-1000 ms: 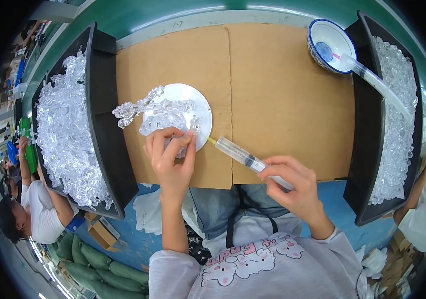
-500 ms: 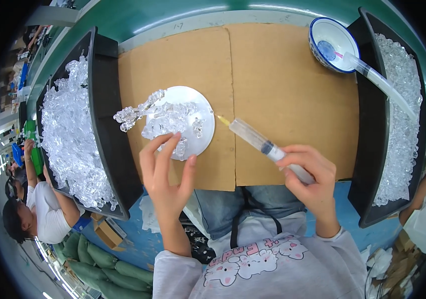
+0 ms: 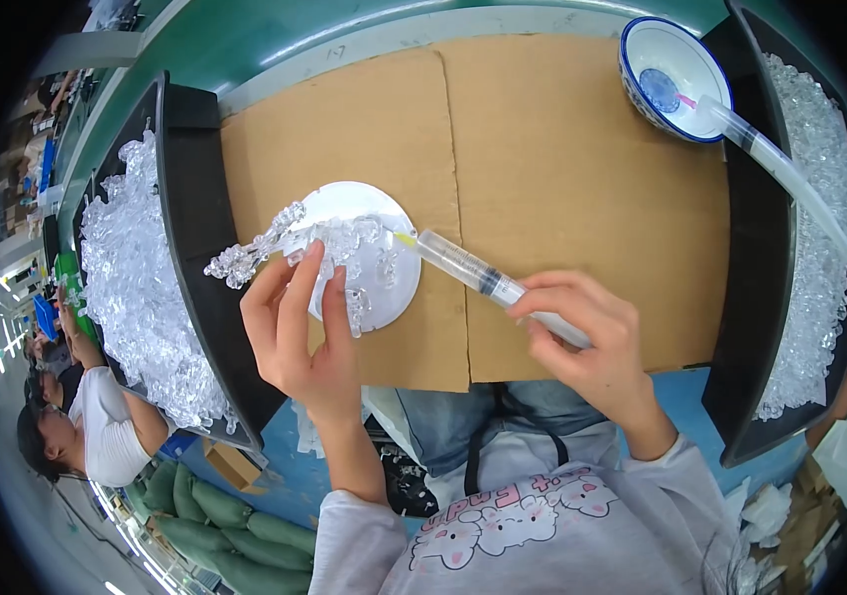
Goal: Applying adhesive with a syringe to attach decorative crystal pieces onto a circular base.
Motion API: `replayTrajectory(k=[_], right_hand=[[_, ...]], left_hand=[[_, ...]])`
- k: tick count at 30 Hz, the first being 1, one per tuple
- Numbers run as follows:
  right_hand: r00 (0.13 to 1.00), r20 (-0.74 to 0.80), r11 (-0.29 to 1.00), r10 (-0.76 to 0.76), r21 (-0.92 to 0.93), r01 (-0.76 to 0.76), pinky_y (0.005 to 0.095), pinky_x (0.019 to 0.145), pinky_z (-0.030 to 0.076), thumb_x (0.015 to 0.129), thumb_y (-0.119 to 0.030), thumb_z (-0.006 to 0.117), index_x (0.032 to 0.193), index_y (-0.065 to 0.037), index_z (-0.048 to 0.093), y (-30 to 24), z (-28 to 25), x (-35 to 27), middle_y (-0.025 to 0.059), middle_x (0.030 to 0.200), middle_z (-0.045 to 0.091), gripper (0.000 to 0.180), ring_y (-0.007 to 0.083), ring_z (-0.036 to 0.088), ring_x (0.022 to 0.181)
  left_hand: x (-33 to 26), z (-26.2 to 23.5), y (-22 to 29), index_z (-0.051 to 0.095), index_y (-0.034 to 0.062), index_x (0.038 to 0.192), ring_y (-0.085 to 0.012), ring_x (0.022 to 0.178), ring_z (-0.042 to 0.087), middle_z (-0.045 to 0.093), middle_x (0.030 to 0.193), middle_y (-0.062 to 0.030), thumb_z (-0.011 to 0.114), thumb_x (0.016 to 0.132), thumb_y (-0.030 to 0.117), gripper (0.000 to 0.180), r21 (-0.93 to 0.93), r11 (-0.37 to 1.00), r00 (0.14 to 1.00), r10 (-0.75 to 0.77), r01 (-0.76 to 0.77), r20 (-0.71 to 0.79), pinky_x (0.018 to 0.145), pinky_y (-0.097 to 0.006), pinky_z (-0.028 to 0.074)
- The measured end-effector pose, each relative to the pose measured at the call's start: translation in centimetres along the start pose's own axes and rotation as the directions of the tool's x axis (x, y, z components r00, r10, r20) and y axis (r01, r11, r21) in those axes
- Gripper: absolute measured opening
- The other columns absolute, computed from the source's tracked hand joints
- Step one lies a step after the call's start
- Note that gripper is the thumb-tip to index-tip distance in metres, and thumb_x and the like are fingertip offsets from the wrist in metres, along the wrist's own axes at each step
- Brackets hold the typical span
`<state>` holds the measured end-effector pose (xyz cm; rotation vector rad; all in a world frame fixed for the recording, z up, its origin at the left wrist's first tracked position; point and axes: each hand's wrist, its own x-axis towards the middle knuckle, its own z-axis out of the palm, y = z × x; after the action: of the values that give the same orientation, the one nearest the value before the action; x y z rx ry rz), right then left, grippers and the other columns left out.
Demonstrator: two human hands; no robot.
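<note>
A: Locate the syringe [image 3: 458, 263].
B: It extends left and far from the right hand [image 3: 587, 332], which is closed around its near end. Its yellow tip [image 3: 405, 239] is at the right edge of the white disc [image 3: 394, 300].
A: State of the left hand [image 3: 300, 342]?
B: Positioned at the clear pieces [image 3: 342, 241] on the disc; whether it grips one cannot be determined.

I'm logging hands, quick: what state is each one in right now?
Left hand: fingers at the clear pieces on the white disc; grip cannot be told.
Right hand: closed, holding the yellow-tipped syringe.
</note>
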<state>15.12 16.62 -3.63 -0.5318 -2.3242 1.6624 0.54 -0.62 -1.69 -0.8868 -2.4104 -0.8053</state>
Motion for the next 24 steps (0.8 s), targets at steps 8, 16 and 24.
replayTrajectory(k=[8,16,24], right_hand=[[0.999,-0.019,0.999,-0.05,-0.016,0.05,0.024,0.046,0.049,0.071,0.003,0.063,0.086,-0.01,0.067,0.24,0.09,0.22,0.0047,0.093,0.064,0.02,0.0098,0.058,0.055],[1.0,0.01,1.0,0.001,-0.024,0.0,0.0269,0.062,0.051,0.067,0.008,0.062,0.083,-0.004,0.067,-0.02,-0.13,0.24,0.0111,0.093,0.066,0.021,0.0184,0.066,0.074],[1.0,0.013,0.999,0.01,-0.038,-0.009,0.0269,0.062,0.051,0.067,0.007,0.062,0.083,-0.004,0.067,-0.1,-0.28,0.29,0.011,0.093,0.066,0.02,0.0184,0.066,0.074]], left_hand=[[-0.07,-0.07,-0.04,0.072,0.0057,0.101,-0.0192,0.086,0.061,0.06,0.097,-0.0095,0.074,0.07,-0.009,0.035,-0.014,0.996,0.996,-0.086,0.086,0.029,0.071,-0.028,0.052],[0.25,-0.13,0.04,0.072,0.005,0.099,-0.009,0.066,0.056,0.062,0.097,-0.0091,0.074,0.074,-0.003,0.026,0.016,0.999,0.998,-0.048,0.047,0.028,0.053,-0.019,0.039],[0.23,0.17,0.05,0.072,0.0041,0.099,-0.0082,0.065,0.056,0.062,0.097,-0.0087,0.074,0.074,-0.004,0.026,-0.002,0.998,0.998,-0.055,0.055,0.019,0.05,-0.018,0.037]])
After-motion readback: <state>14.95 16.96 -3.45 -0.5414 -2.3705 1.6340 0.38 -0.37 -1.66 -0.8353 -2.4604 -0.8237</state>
